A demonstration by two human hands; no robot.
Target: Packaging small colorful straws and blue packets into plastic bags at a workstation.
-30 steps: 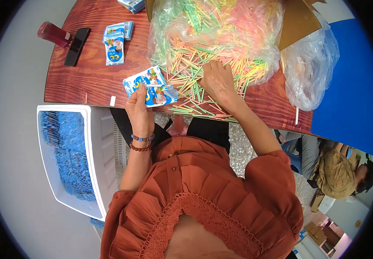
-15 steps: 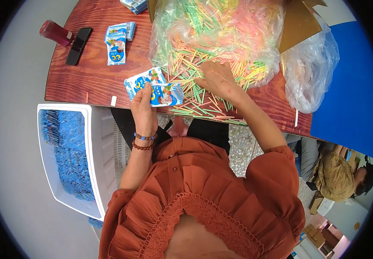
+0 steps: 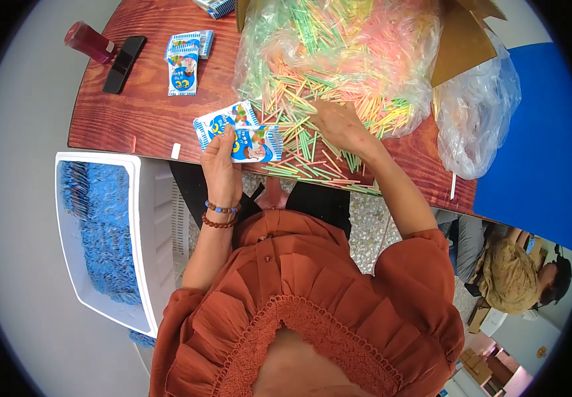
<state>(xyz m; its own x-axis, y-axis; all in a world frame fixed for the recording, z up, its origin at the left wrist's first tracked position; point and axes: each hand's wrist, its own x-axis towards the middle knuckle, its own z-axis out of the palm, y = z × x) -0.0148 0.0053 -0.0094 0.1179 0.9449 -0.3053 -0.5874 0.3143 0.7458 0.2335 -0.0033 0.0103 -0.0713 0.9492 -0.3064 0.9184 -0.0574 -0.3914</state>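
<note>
My left hand [image 3: 220,159] pinches a blue-and-white printed packet [image 3: 257,145] at the table's front edge. Another such packet [image 3: 223,122] lies just behind it, partly covered. To the right, my right hand [image 3: 340,124] reaches into a heap of thin pastel candy sticks [image 3: 309,142] in green, pink and yellow. Its fingertips are bent down among the sticks, so I cannot tell what they grip. The heap spills out of a clear plastic bag [image 3: 253,59] toward the table edge.
More packets [image 3: 183,69] lie at the left of the wooden table [image 3: 147,126], beside a phone [image 3: 125,65] and a red bottle [image 3: 89,42]. A crumpled clear bag [image 3: 474,112] hangs by the cardboard box [image 3: 468,40]. A white bin [image 3: 141,231] stands lower left. Another person [image 3: 514,274] sits at right.
My right hand has shifted slightly down and right over the sticks. The left hand keeps its hold on the packet. The whole view has moved a little.
</note>
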